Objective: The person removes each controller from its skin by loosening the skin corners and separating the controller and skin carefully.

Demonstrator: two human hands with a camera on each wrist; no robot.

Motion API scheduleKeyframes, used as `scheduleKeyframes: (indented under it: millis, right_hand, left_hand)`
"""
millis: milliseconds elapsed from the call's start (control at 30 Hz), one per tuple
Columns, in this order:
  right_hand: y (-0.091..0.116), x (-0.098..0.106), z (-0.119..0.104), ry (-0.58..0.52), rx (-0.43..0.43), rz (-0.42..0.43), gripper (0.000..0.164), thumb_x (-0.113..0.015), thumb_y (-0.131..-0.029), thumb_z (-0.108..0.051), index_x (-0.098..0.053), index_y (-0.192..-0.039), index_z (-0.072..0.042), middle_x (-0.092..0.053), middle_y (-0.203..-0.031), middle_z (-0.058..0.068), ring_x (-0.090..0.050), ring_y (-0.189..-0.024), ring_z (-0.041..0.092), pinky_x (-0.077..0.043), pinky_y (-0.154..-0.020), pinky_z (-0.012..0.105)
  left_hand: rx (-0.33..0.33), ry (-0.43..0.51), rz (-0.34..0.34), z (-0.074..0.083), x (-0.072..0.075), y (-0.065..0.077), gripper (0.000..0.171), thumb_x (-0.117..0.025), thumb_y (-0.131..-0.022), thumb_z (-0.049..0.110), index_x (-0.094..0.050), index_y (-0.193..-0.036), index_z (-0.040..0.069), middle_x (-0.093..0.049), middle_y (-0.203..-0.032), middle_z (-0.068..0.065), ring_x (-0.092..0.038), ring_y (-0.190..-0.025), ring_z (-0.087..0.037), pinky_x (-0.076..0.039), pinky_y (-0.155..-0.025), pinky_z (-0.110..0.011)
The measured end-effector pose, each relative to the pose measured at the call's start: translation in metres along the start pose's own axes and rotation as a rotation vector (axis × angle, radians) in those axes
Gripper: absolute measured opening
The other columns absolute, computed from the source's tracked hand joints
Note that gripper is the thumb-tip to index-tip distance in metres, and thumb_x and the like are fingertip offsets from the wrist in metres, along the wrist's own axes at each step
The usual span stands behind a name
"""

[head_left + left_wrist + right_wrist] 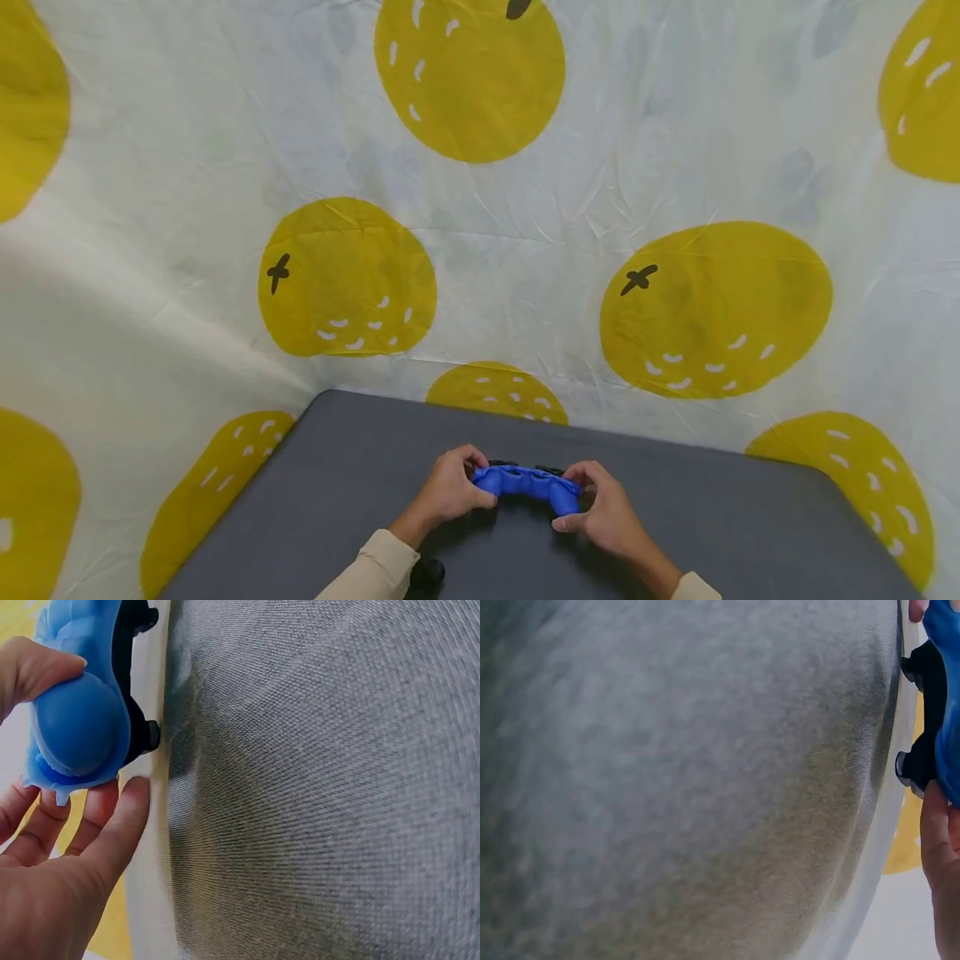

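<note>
Both hands hold a game controller (525, 483) in a blue rubbery cover, low over the grey table. My left hand (450, 490) grips its left end, thumb on the near side and fingers at the far side. At the other end my right hand (609, 515) pinches the right handle between thumb and fingers. In the left wrist view the blue cover (79, 724) wraps a rounded handle, with small tabs sticking out at its edge. Two black thumbsticks (909, 771) point toward the table surface in the right wrist view.
The dark grey padded table (360, 450) spreads beneath the hands. Behind it and at its sides hangs a white cloth (517, 250) printed with yellow fruit. A black round thing (427, 575) lies beside the left sleeve (378, 567).
</note>
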State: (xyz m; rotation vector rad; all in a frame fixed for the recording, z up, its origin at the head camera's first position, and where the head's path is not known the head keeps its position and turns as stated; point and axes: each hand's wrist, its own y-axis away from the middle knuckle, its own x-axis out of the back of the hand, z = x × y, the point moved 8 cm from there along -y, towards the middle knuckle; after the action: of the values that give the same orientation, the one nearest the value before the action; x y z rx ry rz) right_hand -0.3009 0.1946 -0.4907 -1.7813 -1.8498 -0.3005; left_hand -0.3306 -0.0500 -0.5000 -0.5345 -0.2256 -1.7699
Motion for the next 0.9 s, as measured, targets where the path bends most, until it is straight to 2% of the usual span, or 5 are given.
scheduleKeyframes:
  millis: [200,433,767,900]
  right_hand:
    - [-0.0043,0.0032,-0.0018,-0.011,0.03,-0.007,0.058,-0.102,-0.052,-0.004,-0.068,-0.098,-0.011,-0.068,-0.096,0.002,-0.06,-0.09,0.007,-0.057,-0.081,0.028]
    - [-0.0085,0.0071,0.0021,-0.046,-0.006,-0.049,0.053,-0.1,-0.057,0.0,-0.067,-0.098,-0.007,-0.066,-0.091,0.005,-0.058,-0.082,0.008,-0.053,-0.074,0.025]
    - [-0.0061,0.0059,0.0002,-0.083,0.048,-0.098,0.049,-0.098,-0.06,-0.001,-0.065,-0.096,-0.006,-0.06,-0.081,0.002,-0.055,-0.075,0.005,-0.048,-0.069,0.023]
    - [-0.0027,0.0047,0.0022,-0.12,0.03,-0.112,0.045,-0.097,-0.064,-0.001,-0.064,-0.094,-0.005,-0.058,-0.079,0.002,-0.055,-0.072,0.005,-0.046,-0.068,0.022]
  left_hand:
    - [0.002,0.003,0.007,-0.0015,0.0004,-0.0028,0.043,-0.092,-0.064,0.01,-0.069,-0.1,0.009,-0.067,-0.092,-0.007,-0.058,-0.079,-0.018,-0.052,-0.063,-0.028]
    - [-0.013,0.006,-0.018,-0.0004,0.0006,-0.0092,0.042,-0.094,-0.065,0.017,-0.07,-0.099,0.01,-0.065,-0.083,-0.003,-0.057,-0.072,-0.013,-0.051,-0.061,-0.025]
    - [-0.006,0.018,-0.021,0.0004,0.002,-0.0081,0.036,-0.095,-0.069,0.016,-0.071,-0.095,0.011,-0.066,-0.085,-0.002,-0.058,-0.074,-0.014,-0.051,-0.063,-0.026]
    - [-0.008,0.031,-0.022,-0.0005,0.0011,-0.0069,0.033,-0.096,-0.07,0.018,-0.07,-0.09,0.013,-0.065,-0.081,-0.001,-0.058,-0.072,-0.014,-0.051,-0.063,-0.027]
